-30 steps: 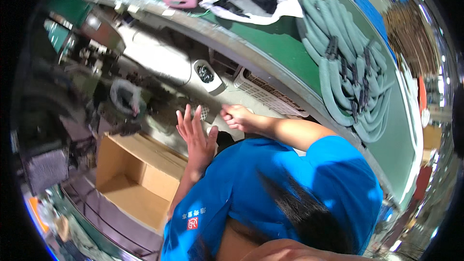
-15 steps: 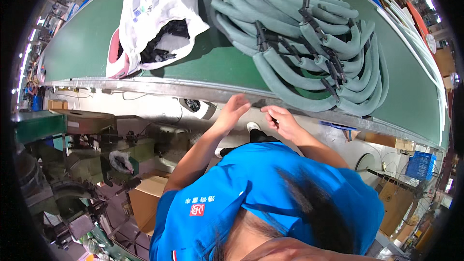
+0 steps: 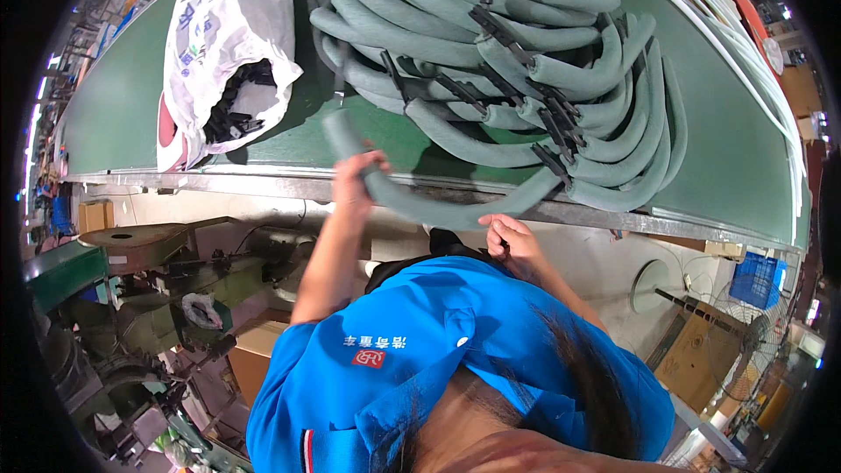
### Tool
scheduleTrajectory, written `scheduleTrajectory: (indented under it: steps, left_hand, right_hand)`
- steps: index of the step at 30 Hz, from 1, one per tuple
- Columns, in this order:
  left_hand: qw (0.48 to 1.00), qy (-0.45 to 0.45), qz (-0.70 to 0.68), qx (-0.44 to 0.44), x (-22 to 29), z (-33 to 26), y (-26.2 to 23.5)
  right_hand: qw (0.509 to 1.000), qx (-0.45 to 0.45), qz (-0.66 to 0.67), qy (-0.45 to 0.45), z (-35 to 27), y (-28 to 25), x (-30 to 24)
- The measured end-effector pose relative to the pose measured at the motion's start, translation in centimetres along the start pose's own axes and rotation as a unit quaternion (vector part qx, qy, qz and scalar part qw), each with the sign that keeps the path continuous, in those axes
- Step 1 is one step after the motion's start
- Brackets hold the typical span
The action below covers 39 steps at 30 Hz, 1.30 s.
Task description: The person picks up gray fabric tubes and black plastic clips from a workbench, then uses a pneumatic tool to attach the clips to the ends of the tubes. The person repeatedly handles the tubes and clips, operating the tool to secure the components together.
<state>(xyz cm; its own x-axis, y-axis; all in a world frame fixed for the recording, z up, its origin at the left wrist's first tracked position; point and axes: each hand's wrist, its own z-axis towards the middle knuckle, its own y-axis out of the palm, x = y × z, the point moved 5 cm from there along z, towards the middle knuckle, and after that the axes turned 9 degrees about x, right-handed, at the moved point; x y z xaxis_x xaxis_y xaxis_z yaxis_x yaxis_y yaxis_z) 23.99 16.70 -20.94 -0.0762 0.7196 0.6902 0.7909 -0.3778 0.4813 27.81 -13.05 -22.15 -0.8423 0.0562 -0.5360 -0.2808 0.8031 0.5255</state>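
Note:
Over the table's front edge, my left hand is wrapped round a curved grey-green padded tube. One end of this tube rises over the green tabletop, a little blurred, and its other end reaches right toward the pile, with a black clip-like piece there. My right hand is closed just below the tube's right part; what its fingers hold, if anything, cannot be made out. Behind lies a heap of similar padded tubes with black plastic end pieces on them.
A white sack, its mouth spread, holds black plastic parts at the table's left. White strips lie along the right edge. Machinery stands left of me; a fan and cardboard box are at the right.
My left hand has moved left and taken hold of a padded tube, drawing it out over the table edge. The right hand stays closed, slightly lower. The whole view has shifted.

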Motion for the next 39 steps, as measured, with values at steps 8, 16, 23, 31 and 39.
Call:
scheduleTrajectory:
  steps: [8, 16, 23, 31, 39]
  left_hand:
    - [0.948, 0.225, 0.212, 0.071, 19.0, -19.5, -7.2]
    - [0.804, 0.341, 0.394, 0.287, 18.3, -36.0, -16.0]
    - [0.708, 0.243, 0.524, 0.406, 14.4, -39.1, -29.7]
    - [0.713, 0.250, 0.485, 0.440, 14.4, -42.8, -41.2]
    - [0.707, 0.240, 0.456, 0.485, 13.9, -42.4, -47.5]
  right_hand:
    - [0.988, -0.107, -0.101, 0.051, 2.8, 4.1, 0.9]
    - [0.883, -0.312, -0.324, 0.136, 7.7, 24.4, 7.0]
    - [0.781, -0.480, -0.389, 0.088, 2.2, 43.5, 18.6]
    - [0.692, -0.511, -0.489, -0.147, -1.1, 51.8, 29.4]
    - [0.594, -0.545, -0.553, -0.211, -1.2, 55.1, 36.4]
